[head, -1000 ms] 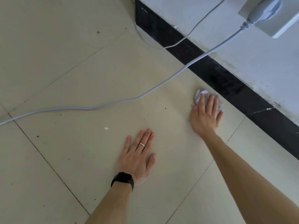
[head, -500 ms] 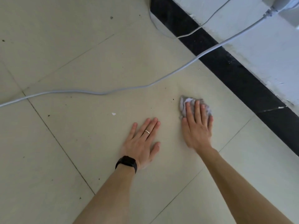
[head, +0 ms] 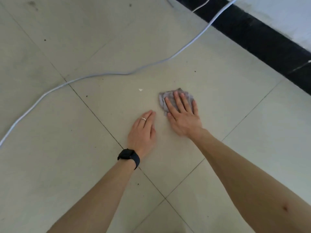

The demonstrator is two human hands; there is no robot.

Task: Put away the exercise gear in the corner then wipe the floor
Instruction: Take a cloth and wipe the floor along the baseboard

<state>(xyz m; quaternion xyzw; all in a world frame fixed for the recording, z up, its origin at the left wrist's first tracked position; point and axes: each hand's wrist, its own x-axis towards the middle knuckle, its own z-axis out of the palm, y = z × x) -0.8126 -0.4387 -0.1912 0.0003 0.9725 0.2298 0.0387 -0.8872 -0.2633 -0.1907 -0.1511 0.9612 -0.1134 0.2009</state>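
Both forearms are reaching out from the bottom of the view over the floor [head: 84, 165]. A black watch [head: 129, 157] is sitting on the left wrist.

Left hand [head: 143, 130]: lying palm-down on the tile, holding nothing, ring [head: 143, 118] showing. A second ago its fingers were fanned; now they are lying close together. The tips are foreshortened, so they may be curling under slightly. I am reading it as a bracing hand, taking weight.

Right hand [head: 183, 120]: flat and spread, fingers straight, pressing down on the rag [head: 162, 102]. It is not gripping the cloth, only pinning it under the palm and fingers. The rag is bunched and grey, and is showing past the fingertips and the thumb side.

Change: a second ago the rag was right beside the skirting [head: 252, 31]. Now it is lying well clear of it, just beside the left hand, though not touching it. The stroke is sweeping inward from the wall. That is suggesting the wiping stage is under way, with this tile partly covered.

No exercise gear is showing here, so that half of the task cannot be checked.

Beyond the rag, a white fleck [head: 140, 89] is lying near it, not yet swept up, and dark specks are dotting the tiles around it. Farther out, a grey cable [head: 101, 75] is snaking across the floor towards the wall [head: 286, 10]. It is likely to be getting in the way of longer strokes.
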